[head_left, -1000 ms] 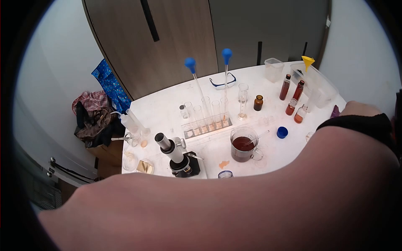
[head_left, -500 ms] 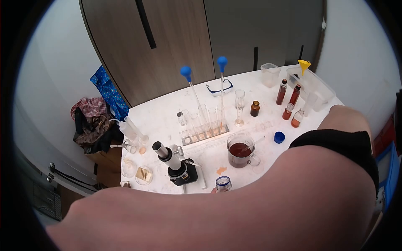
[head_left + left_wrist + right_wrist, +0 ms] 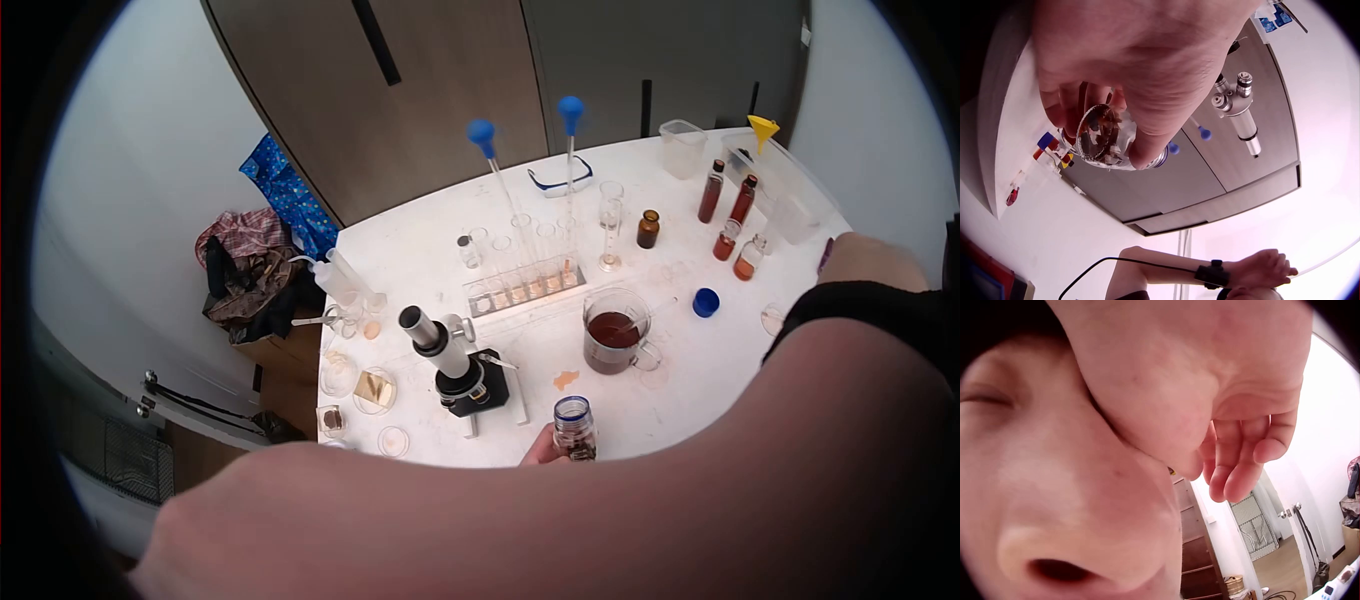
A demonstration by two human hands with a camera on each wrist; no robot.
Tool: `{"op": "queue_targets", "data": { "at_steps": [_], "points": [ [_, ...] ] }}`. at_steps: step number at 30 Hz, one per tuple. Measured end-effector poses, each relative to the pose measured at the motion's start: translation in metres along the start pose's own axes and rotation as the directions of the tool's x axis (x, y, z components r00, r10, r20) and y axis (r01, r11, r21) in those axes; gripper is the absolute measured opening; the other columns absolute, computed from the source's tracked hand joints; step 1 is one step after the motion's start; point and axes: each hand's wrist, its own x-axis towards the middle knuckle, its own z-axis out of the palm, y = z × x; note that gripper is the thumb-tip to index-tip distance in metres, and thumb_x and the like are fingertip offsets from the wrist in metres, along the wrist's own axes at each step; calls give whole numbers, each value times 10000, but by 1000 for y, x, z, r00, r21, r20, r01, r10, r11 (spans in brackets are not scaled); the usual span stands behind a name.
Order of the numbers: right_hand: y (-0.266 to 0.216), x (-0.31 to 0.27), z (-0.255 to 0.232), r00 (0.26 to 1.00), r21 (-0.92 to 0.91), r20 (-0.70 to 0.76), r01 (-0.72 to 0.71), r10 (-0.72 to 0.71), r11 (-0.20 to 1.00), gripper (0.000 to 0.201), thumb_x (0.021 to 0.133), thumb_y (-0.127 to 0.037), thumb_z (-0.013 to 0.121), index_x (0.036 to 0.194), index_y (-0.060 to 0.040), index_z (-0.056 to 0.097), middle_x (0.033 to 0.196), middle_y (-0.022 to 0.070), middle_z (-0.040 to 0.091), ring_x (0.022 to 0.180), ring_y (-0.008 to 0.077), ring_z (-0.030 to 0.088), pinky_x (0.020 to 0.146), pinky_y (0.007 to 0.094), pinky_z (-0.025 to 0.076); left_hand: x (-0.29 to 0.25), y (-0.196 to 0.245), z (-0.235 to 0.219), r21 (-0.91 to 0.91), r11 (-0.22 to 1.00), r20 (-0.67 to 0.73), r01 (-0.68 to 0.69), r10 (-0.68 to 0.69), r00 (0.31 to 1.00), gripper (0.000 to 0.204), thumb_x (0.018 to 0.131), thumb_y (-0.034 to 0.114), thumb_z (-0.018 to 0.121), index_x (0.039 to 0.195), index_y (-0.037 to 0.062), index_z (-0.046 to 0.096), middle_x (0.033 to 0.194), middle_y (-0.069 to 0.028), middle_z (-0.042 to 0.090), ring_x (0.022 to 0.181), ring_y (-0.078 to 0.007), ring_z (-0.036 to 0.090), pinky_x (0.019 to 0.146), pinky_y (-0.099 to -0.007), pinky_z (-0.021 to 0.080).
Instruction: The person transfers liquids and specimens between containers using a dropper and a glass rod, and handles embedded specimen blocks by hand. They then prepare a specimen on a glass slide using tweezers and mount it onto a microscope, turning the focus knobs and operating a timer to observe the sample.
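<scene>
A clear glass jar [image 3: 575, 430] with a blue ring at its open mouth and dark brown bits inside is gripped by my left hand [image 3: 541, 448]. In the left wrist view, the thumb and fingers wrap the jar [image 3: 1107, 136] from both sides. My right forearm [image 3: 560, 520] crosses the bottom of the head view and hides the jar's lower part. Close against the person's face, my right hand [image 3: 1210, 400] is raised with its fingers loosely bent and nothing in them. A blue cap [image 3: 706, 302] lies on the table to the right.
Beyond the jar stands a glass measuring jug [image 3: 615, 345] of dark red-brown liquid. A microscope [image 3: 462, 375] is left of it, a test-tube rack [image 3: 525, 290] with blue-bulbed pipettes behind. Small bottles of red liquid [image 3: 712, 192] and a plastic tray [image 3: 800, 190] fill the back right.
More of the jar and some left-hand fingers now show above the right forearm, where only the rim showed earlier. The head view has shifted slightly. The right forearm still crosses the view.
</scene>
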Motion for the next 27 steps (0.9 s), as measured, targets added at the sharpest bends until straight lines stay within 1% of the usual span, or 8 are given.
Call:
{"op": "queue_targets", "data": {
  "at_steps": [4,10,13,21,24,25,26,27],
  "points": [
    [-3,-15,1,998,-8,-41,-40,40,999,304,989,-247,662,1171,-6,696,990,69,725,782,159,693,662,281,536,1,-7,14,-16,999,23,47,-47,999,767,961,209,727,1568,42,288,1502,-120,489,1418,-224,456,1213,-417,319],
    [0,-1,7,1000,-3,-21,-8,8,1000,311,990,-255,662,1169,-3,695,986,71,725,784,159,693,664,282,537,-4,-1,22,-17,1000,19,-22,22,1000,772,960,206,726,1570,43,283,1504,-121,487,1426,-227,449,1218,-419,312],
    [7,-4,16,999,42,-36,0,2,999,315,990,-259,662,1168,-1,694,984,72,725,784,159,693,665,282,538,-5,-2,22,-20,1000,-17,-21,20,1000,774,960,204,726,1572,43,280,1506,-122,486,1429,-229,446,1221,-419,309],
    [4,-38,13,991,21,-117,-54,57,998,326,991,-271,662,1166,3,692,980,76,724,787,158,692,669,283,539,3,-1,19,0,1000,99,-10,10,995,776,958,205,725,1571,44,277,1491,-125,503,1413,-229,457,1210,-409,321],
    [14,-22,22,996,71,-88,-24,30,997,330,992,-275,662,1165,4,692,978,77,724,787,158,692,670,283,539,-6,-18,4,0,1000,50,18,-18,999,760,954,206,727,1559,52,294,1448,-113,537,1366,-216,503,1183,-399,356],
    [16,-15,19,997,61,-73,-10,15,998,331,992,-276,662,1165,5,692,977,77,723,788,158,692,671,284,539,3,-19,-3,8,999,71,40,-41,997,745,954,198,725,1551,55,304,1425,-107,553,1349,-213,519,1174,-395,368],
    [19,-10,20,998,69,-55,-3,7,998,332,992,-278,662,1165,5,691,976,77,723,788,158,692,671,284,539,-7,38,46,-330,944,439,-19,171,882,700,954,184,723,1522,50,337,1380,-90,580,1314,-200,544,1156,-385,385],
    [21,-8,23,999,84,-43,-2,6,996,334,992,-279,661,1164,6,691,976,78,723,788,158,692,671,284,540,-15,36,50,-342,939,421,-31,182,888,700,954,184,723,1522,50,337,1380,-90,580,1314,-200,544,1156,-385,385]
  ]
}}
